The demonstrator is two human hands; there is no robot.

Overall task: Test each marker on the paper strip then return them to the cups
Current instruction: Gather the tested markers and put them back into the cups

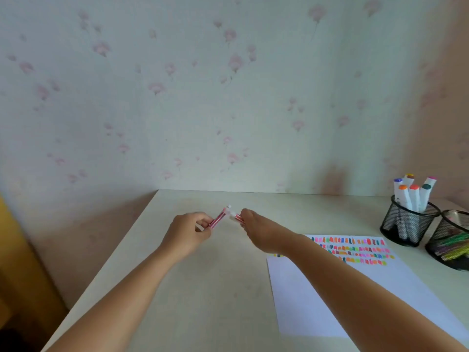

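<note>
Near right, on smooth pale table (177, 301): flat white paper (330, 301), swatch rows at far end. Beyond, over wide tabletop running left to its edge: left hand (187, 231) pinching slim red-striped marker (217, 219), right hand (261, 231) pinching cap (236, 217), ends almost touching. Far right: round black mesh cup (408, 224) of upright pens (413, 196), 2nd cup (449, 245) just beside. Behind, floral wall (228, 97).

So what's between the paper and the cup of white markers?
Just bare table: in the head view nothing lies between the paper and that mesh cup.
</note>
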